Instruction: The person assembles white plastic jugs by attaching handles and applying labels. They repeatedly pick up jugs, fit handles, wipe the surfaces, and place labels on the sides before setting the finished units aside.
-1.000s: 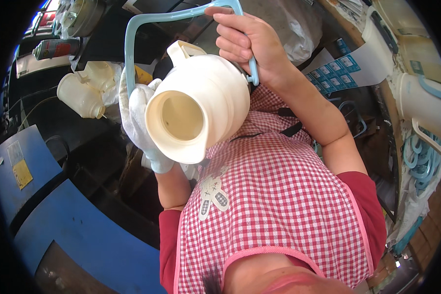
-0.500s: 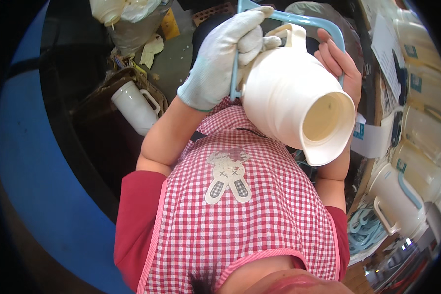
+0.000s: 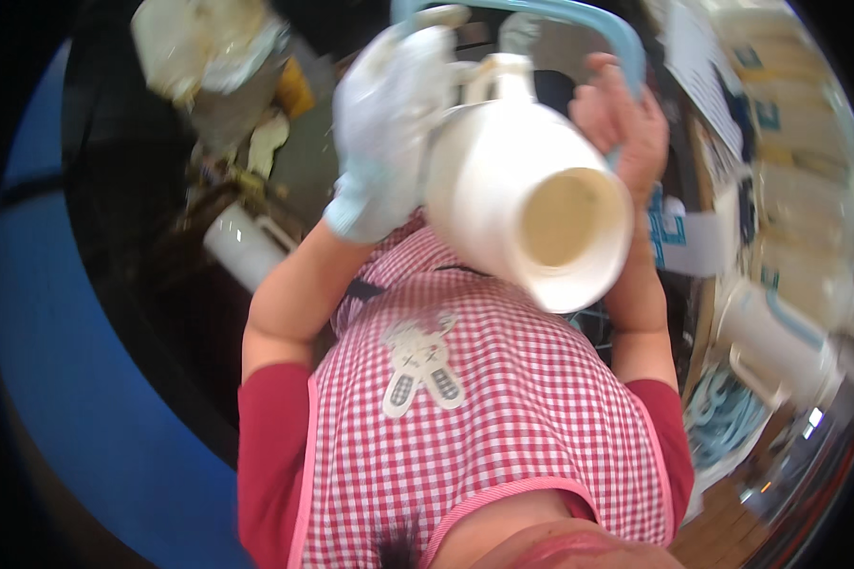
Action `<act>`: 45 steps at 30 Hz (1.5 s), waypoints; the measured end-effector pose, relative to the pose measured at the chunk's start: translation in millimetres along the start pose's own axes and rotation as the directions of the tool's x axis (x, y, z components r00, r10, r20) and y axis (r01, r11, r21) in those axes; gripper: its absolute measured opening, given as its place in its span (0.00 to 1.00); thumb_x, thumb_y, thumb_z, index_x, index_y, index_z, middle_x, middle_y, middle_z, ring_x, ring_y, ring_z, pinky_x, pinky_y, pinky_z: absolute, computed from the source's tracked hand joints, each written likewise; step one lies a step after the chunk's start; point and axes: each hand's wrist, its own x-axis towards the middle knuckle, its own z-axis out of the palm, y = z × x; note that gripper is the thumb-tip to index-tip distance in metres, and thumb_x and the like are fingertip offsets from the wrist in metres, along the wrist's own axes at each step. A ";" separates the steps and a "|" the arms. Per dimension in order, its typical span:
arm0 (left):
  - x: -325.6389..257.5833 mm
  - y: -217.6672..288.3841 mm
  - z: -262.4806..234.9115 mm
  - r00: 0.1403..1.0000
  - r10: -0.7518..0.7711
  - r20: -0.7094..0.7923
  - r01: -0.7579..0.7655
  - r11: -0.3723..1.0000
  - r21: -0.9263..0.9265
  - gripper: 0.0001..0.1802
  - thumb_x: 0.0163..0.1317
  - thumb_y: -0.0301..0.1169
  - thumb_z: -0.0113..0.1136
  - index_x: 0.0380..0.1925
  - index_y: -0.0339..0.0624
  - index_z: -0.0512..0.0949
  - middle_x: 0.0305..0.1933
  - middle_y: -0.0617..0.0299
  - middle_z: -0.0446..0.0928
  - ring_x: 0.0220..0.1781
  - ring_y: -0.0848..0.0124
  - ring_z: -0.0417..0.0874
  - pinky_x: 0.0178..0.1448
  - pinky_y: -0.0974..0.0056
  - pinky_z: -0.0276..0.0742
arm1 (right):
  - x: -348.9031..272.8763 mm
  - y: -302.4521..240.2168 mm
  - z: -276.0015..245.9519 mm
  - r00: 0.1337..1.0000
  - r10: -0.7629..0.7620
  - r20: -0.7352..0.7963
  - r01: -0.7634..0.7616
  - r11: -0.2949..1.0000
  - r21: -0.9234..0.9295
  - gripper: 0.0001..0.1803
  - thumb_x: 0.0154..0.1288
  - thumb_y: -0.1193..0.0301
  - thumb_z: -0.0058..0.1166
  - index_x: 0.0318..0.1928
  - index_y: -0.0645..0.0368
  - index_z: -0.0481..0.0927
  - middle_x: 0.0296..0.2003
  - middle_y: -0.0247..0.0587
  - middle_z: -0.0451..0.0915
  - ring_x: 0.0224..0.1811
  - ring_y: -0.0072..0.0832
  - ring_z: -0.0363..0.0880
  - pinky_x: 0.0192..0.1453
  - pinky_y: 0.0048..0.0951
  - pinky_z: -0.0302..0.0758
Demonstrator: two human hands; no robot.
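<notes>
A white plastic jug (image 3: 479, 180) lies tilted before my chest, its wide spout and open mouth turned toward me. A light-blue bail handle (image 3: 624, 43) arches over its far side. My left hand (image 3: 384, 133), in a white knit glove, is closed against the jug's left side, next to one end of the blue handle; blur hides what exactly the fingertips touch. My bare right hand (image 3: 626, 123) grips the other arm of the blue handle, on the jug's right. The jug's own cream grip (image 3: 512, 76) points away from me, between the hands.
Another white jug (image 3: 242, 248) lies at the left by a dark box. A plastic bag (image 3: 199, 47) hangs at the far left. On the right are a row of cream containers (image 3: 797, 123), a white jug (image 3: 778, 341) and a pile of light-blue handles (image 3: 721, 412).
The view has shifted and blurred. Both hands and the jug now appear farther left, with the jug's mouth facing me more directly. Both hands keep their hold.
</notes>
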 end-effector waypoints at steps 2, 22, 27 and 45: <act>4.3 -5.8 -15.2 0.935 0.329 0.131 -0.351 0.806 0.477 0.23 0.81 0.40 0.56 0.63 0.32 0.79 0.33 0.72 0.73 0.31 0.84 0.72 0.38 0.74 0.73 | -1.4 -0.2 0.7 0.997 -0.066 -0.028 0.065 0.997 -0.052 0.11 0.78 0.68 0.62 0.50 0.62 0.87 0.26 0.18 0.73 0.24 0.06 0.63 0.25 0.16 0.54; 67.8 55.5 -50.4 0.735 0.389 0.555 -0.430 0.901 -0.061 0.41 0.85 0.57 0.29 0.49 0.32 0.83 0.55 0.43 0.84 0.60 0.53 0.83 0.78 0.47 0.69 | -96.0 -165.4 -165.9 0.511 -0.548 -0.663 0.444 0.828 -0.342 0.23 0.82 0.45 0.48 0.58 0.49 0.80 0.38 0.23 0.81 0.39 0.14 0.80 0.43 0.21 0.75; 62.1 -52.0 -143.9 0.985 -0.133 -0.113 0.144 0.985 0.098 0.35 0.85 0.55 0.37 0.51 0.33 0.83 0.51 0.53 0.87 0.56 0.62 0.86 0.69 0.57 0.77 | -98.9 -242.7 -218.9 0.102 -0.945 -0.310 0.408 0.324 -0.853 0.20 0.68 0.72 0.72 0.50 0.61 0.73 0.39 0.36 0.81 0.41 0.24 0.80 0.52 0.31 0.79; -293.2 -214.1 -396.3 0.065 0.138 -0.988 0.909 0.400 0.115 0.32 0.69 0.51 0.61 0.56 0.30 0.82 0.60 0.35 0.82 0.60 0.44 0.84 0.65 0.46 0.79 | 50.4 -200.4 -392.8 0.076 -0.955 0.286 -0.282 -0.295 -0.913 0.26 0.64 0.71 0.71 0.58 0.64 0.74 0.46 0.49 0.80 0.46 0.39 0.82 0.50 0.39 0.82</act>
